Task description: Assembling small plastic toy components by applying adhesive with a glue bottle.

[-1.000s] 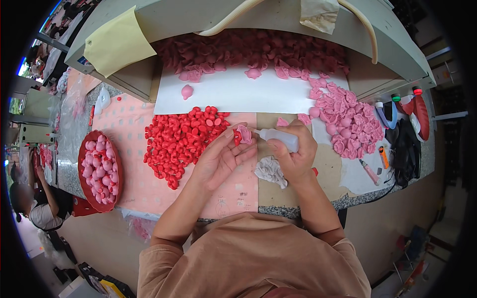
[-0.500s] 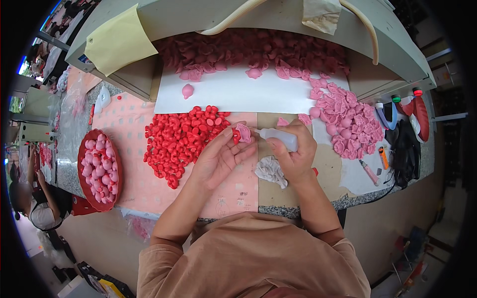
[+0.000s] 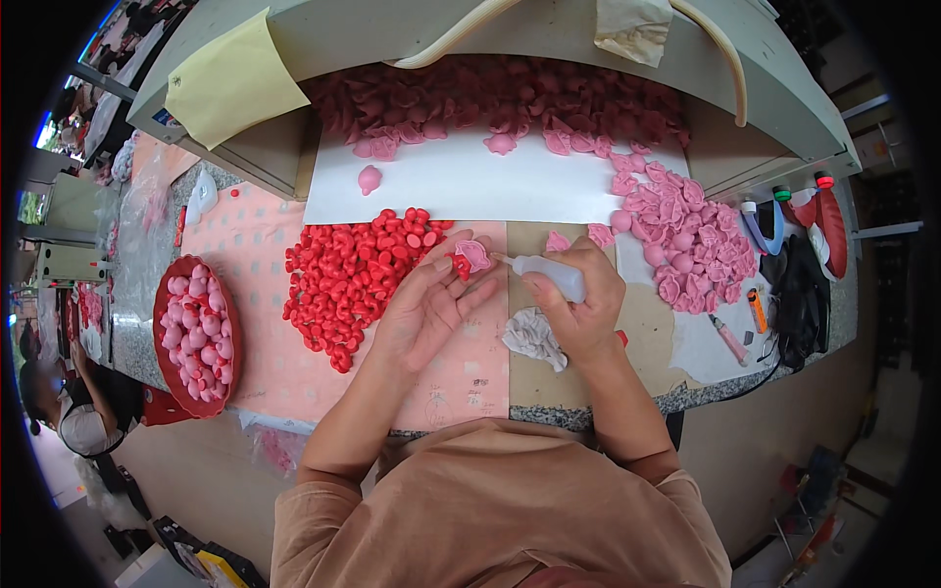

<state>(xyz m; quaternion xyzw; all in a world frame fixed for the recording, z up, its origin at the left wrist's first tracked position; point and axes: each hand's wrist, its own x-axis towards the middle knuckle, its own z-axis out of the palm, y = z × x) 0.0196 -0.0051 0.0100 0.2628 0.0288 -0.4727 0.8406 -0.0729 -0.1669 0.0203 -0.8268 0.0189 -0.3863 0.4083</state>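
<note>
Between the thumb and fingertips of my left hand point(image 3: 423, 309) are a pink petal-edged shell point(image 3: 474, 255) and a small red piece point(image 3: 459, 266), side by side. My right hand point(image 3: 595, 306) is wrapped round a translucent squeeze bottle point(image 3: 555, 275). Its thin nozzle points left, a short way from the pink shell; I cannot tell if a drop hangs from the tip. A crumpled white cloth point(image 3: 534, 339) lies below the bottle. Just left of my left hand spreads a heap of small red pieces point(image 3: 343, 279).
Pink shells point(image 3: 686, 240) pile up at the right and under the grey hood point(image 3: 549, 39). A red bowl point(image 3: 235, 338) of pink pieces stands at the left. A lighter point(image 3: 757, 311), a tube point(image 3: 729, 343) and a black bundle point(image 3: 802, 304) lie at the right. Another person point(image 3: 88, 412) sits far left.
The pink shell and red piece in my left hand have shifted slightly left and turned a little. The bottle has stayed almost in place, and its nozzle now stands a bit apart from the shell.
</note>
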